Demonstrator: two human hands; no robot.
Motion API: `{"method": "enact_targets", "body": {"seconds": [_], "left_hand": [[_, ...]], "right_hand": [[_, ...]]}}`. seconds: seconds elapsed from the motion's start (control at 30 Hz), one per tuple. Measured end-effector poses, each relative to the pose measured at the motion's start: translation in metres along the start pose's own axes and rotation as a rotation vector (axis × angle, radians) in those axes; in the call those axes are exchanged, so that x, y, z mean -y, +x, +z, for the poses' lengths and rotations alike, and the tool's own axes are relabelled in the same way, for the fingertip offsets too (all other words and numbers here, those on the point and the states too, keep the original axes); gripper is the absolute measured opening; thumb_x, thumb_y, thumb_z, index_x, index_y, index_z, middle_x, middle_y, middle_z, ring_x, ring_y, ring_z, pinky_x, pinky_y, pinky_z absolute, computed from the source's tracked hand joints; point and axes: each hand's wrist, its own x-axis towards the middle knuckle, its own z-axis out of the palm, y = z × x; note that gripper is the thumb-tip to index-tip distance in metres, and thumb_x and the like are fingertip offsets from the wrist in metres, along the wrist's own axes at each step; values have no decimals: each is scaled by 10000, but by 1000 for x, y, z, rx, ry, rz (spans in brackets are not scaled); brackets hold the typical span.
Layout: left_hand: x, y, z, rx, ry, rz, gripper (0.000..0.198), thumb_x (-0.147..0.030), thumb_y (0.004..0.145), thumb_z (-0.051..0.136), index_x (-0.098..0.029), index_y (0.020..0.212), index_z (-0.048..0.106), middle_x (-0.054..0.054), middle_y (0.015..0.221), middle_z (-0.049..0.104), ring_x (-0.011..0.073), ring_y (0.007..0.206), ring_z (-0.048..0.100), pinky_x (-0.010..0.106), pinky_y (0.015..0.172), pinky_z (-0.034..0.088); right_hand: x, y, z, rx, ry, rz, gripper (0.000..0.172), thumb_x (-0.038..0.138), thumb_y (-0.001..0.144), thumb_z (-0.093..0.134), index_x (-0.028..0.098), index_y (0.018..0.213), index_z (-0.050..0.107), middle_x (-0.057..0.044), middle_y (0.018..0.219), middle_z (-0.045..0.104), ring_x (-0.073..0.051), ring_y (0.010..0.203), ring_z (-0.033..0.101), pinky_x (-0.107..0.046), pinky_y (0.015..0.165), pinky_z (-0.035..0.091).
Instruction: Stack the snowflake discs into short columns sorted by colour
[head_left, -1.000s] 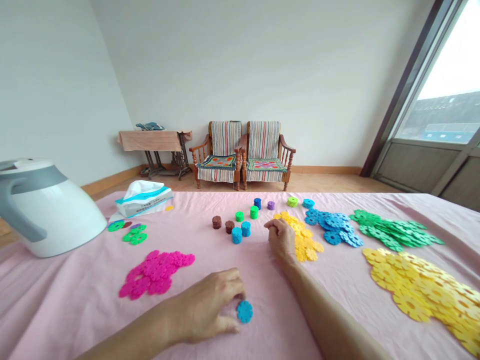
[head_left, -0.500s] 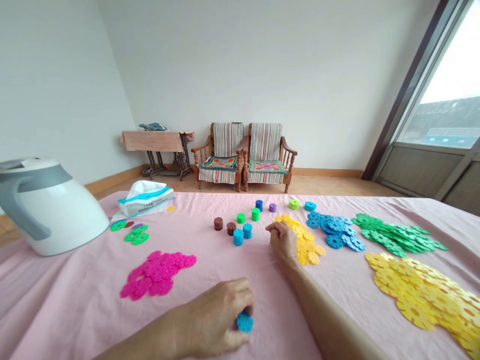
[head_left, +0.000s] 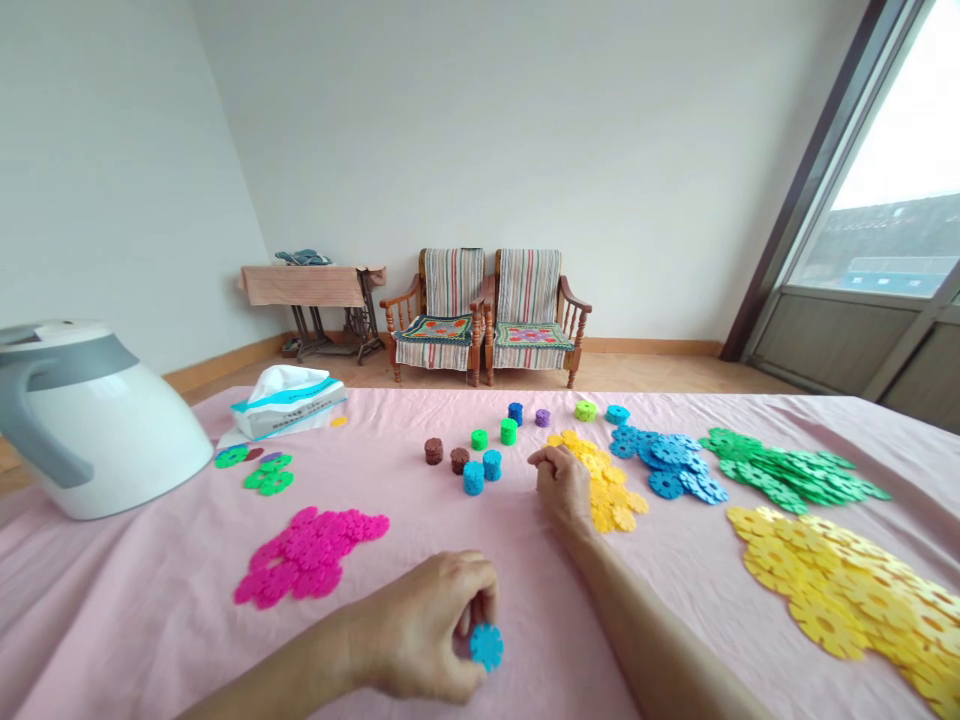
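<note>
Between the thumb and fingers of my left hand (head_left: 435, 625), near the front of the table, is a blue flower-shaped disc (head_left: 487, 647). Its notched face is turned towards me; whether others sit behind it is hidden. My right hand (head_left: 562, 490) rests by the left edge of a yellow disc pile (head_left: 604, 480). Its fingers are curled, and what they hold, if anything, is out of sight. Just left of it stand two light-blue disc stacks (head_left: 473, 478). Beyond these are brown stacks (head_left: 433, 451) and green stacks (head_left: 508, 431).
A pink disc pile (head_left: 307, 555) lies left. Blue (head_left: 667, 465), green (head_left: 787, 465) and larger yellow (head_left: 840, 580) piles spread to the right. A white kettle (head_left: 127, 430) and tissue pack (head_left: 289, 405) stand at left. More small stacks (head_left: 542, 418) line the back of the pink tablecloth (head_left: 420, 520).
The blue disc in my left hand has tipped up, showing its face more fully, and the hand has shifted slightly left. My right hand stays by the yellow pile.
</note>
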Motion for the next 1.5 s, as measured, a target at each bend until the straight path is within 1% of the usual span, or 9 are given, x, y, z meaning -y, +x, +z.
{"method": "enact_targets", "body": {"seconds": [0.07, 0.17, 0.23, 0.33, 0.47, 0.67, 0.83, 1.23, 1.5], "left_hand": [[7, 6, -7, -77, -75, -13, 228, -117, 557, 592, -179, 769, 532, -36, 722, 536, 99, 628, 490, 183, 547, 393], [26, 23, -27, -286, -185, -45, 189, -159, 627, 570, -162, 812, 533, -24, 702, 525, 103, 635, 494, 192, 552, 402], [42, 37, -42, -440, -201, -53, 191, -183, 631, 597, -153, 804, 524, -16, 729, 528, 97, 630, 488, 197, 565, 407], [65, 58, -59, -526, -175, -87, 198, -222, 626, 623, -150, 788, 535, -17, 697, 539, 103, 612, 490, 205, 556, 404], [78, 76, -66, -469, -131, -190, 238, -251, 584, 652, -144, 777, 564, -21, 644, 543, 125, 604, 509, 210, 525, 392], [73, 89, -62, -378, -127, -230, 205, -206, 548, 638, -141, 733, 578, -26, 629, 569, 129, 599, 532, 199, 499, 382], [75, 97, -59, -356, -65, -246, 209, -175, 504, 633, -150, 707, 587, -26, 639, 591, 136, 606, 542, 200, 488, 351], [77, 99, -59, -323, 33, -233, 176, -193, 504, 624, -159, 674, 587, -19, 652, 609, 151, 625, 555, 206, 498, 341], [78, 97, -57, -343, 41, -228, 172, -214, 508, 635, -161, 660, 576, -30, 618, 585, 138, 585, 530, 208, 491, 337]], "right_hand": [[0, 0, 0, 0, -1, 3, 303, 133, 696, 365, 178, 672, 664, -37, 704, 613, -154, 671, 560, -244, 645, 398], [-2, 0, 2, -9, -2, 16, 295, 137, 698, 372, 182, 683, 663, -36, 713, 618, -155, 684, 561, -244, 651, 399], [-2, 0, 2, -9, -1, 19, 294, 137, 701, 372, 183, 685, 662, -34, 711, 615, -154, 683, 559, -245, 652, 399], [-2, 0, 3, 2, 4, 11, 298, 135, 703, 370, 182, 688, 664, -33, 709, 608, -152, 671, 556, -245, 643, 397], [-2, 0, 2, -2, -3, 3, 296, 141, 705, 373, 185, 683, 665, -30, 698, 605, -155, 664, 552, -247, 635, 391], [-4, 1, 3, 3, -11, 3, 293, 139, 701, 375, 183, 677, 663, -28, 693, 602, -152, 665, 550, -243, 637, 388], [-4, 1, 3, 7, -14, 5, 296, 145, 702, 376, 181, 689, 670, -28, 695, 603, -149, 666, 548, -241, 641, 386], [-3, 2, 2, 20, -25, 13, 307, 130, 695, 375, 185, 689, 677, -29, 701, 607, -149, 673, 554, -242, 652, 393], [-2, 1, 2, 14, -8, 12, 301, 123, 690, 376, 181, 678, 671, -27, 700, 605, -146, 670, 550, -241, 653, 386]]}}
